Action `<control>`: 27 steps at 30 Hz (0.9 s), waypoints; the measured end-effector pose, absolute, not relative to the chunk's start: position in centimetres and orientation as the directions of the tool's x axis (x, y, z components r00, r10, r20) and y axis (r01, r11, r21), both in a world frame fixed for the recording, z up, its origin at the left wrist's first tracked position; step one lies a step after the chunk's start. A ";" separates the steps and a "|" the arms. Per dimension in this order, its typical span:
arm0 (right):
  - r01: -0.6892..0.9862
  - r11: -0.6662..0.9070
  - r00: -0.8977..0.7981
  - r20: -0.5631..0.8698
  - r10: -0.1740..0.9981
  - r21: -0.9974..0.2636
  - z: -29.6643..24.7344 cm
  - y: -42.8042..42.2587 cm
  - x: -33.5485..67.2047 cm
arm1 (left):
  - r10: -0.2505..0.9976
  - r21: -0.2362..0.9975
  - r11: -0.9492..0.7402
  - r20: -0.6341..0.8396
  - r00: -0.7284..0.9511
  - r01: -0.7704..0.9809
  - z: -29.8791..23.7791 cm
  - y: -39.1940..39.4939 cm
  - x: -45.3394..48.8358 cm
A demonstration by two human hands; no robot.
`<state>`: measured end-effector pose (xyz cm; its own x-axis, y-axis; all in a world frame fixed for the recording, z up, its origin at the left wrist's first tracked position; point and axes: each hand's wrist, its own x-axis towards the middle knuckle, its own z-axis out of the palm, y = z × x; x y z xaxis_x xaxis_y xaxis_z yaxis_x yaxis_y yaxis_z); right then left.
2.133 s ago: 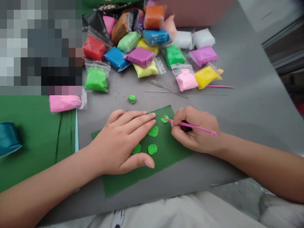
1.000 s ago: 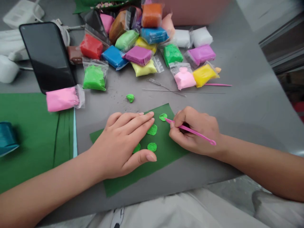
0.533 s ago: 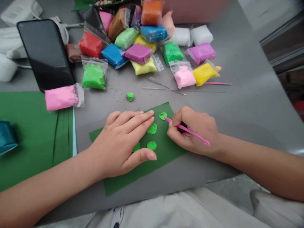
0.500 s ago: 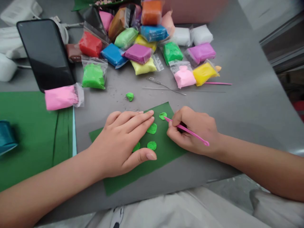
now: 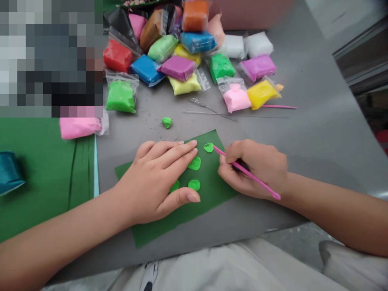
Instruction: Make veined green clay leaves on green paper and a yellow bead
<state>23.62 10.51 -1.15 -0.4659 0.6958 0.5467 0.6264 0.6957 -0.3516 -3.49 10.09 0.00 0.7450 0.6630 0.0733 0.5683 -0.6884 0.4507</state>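
Discs point(image 5: 194, 185), flat and bright green, lie on darker green paper point(image 5: 212, 173).

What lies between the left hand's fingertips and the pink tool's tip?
In the head view, one green disc lies there on the sheet, beside the tip of the pink tool; bare sheet separates the disc from the left hand.
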 end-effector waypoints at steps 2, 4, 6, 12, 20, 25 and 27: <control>0.577 0.713 -0.462 0.560 0.687 -0.399 -0.8 11.1 24.3 | 0.662 0.447 -0.689 0.068 0.746 0.571 -0.1 10.0 -3.4; 0.527 0.710 -0.465 0.542 0.700 -0.467 -0.7 11.9 25.1 | 0.675 0.444 -0.687 0.095 0.732 0.575 -0.4 9.9 -3.3; 0.503 0.632 -0.425 0.468 0.775 -0.589 -0.9 12.9 25.9 | 0.690 0.445 -0.685 0.144 0.709 0.577 -0.9 9.7 -3.3; 0.300 0.430 -0.407 0.293 0.865 -0.852 -1.5 14.4 26.6 | 0.707 0.463 -0.674 0.176 0.685 0.576 -1.6 9.4 -3.2; 0.319 0.389 -0.432 0.233 0.871 -0.864 -1.5 14.3 26.6 | 0.689 0.452 -0.686 0.150 0.709 0.570 -0.9 9.7 -3.1; 0.291 0.420 -0.446 0.266 0.854 -0.860 -1.5 14.4 26.6 | 0.686 0.450 -0.694 0.176 0.706 0.562 -0.8 9.8 -3.1; 0.282 0.429 -0.454 0.275 0.847 -0.858 -1.5 14.4 26.6 | 0.670 0.449 -0.700 0.141 0.729 0.556 -0.5 9.9 -3.2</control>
